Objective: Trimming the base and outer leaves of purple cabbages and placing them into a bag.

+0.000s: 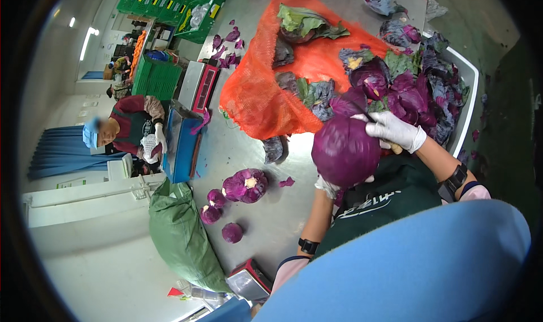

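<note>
A large round red cabbage point(346, 151) is held between my two white-gloved hands, in front of my dark green apron. My left hand point(328, 187) supports it from below on the left, mostly hidden behind it, with fingertips showing at its lower edge. My right hand point(390, 131) is closed at the cabbage's upper right side, fingers against its outer leaves. Under the right palm a small tan piece point(394, 147) shows; I cannot make out what it is. Loose purple leaves point(370, 80) lie just beyond the cabbage.
A white-rimmed bin point(474, 90) heaped with leaves stands at the right. An orange mesh sack point(249, 104) lies ahead on the metal table point(266, 217). Smaller red cabbages point(249, 185) sit left, near a green sack point(178, 237) and scales point(249, 281). A co-worker point(133, 124) stands across.
</note>
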`<state>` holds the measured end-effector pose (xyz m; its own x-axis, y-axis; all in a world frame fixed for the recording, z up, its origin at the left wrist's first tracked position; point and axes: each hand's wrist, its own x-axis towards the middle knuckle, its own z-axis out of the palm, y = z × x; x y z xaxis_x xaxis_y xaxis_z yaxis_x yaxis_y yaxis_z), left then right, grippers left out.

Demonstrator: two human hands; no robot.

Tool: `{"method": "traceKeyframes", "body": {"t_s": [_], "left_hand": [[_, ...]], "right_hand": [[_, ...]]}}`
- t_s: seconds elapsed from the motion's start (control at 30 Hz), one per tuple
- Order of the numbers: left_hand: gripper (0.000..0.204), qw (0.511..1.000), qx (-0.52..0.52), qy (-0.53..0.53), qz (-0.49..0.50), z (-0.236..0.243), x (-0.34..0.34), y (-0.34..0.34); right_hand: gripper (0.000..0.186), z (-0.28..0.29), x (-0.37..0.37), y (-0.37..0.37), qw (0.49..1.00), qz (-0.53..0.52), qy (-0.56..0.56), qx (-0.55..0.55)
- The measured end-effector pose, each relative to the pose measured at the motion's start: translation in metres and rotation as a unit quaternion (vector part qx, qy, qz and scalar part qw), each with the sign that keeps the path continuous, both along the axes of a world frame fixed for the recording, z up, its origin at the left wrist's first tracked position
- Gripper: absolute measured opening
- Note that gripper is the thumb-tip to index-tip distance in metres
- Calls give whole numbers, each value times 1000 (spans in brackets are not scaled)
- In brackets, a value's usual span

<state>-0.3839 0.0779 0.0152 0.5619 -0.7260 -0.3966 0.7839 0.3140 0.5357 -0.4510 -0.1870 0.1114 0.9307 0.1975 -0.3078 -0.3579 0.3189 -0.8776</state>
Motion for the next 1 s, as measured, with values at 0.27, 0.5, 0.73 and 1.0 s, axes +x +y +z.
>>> {"method": "traceKeyframes", "body": {"t_s": [0.27, 0.5, 0.73, 1.0], "left_hand": [[72, 992, -32, 87, 83, 28, 20, -15], [78, 981, -13, 191, 36, 54, 7, -47], [87, 968, 21, 249, 25, 45, 9, -52], [89, 963, 71, 259, 31, 41, 2, -56]], "right_hand": [[64, -54, 6, 15, 980, -139, 138, -41], [47, -87, 4, 3, 820, -294, -168, -462], [48, -27, -8, 17, 797, -167, -288, -503], [32, -35, -11, 3, 888, -89, -233, -386]]}}
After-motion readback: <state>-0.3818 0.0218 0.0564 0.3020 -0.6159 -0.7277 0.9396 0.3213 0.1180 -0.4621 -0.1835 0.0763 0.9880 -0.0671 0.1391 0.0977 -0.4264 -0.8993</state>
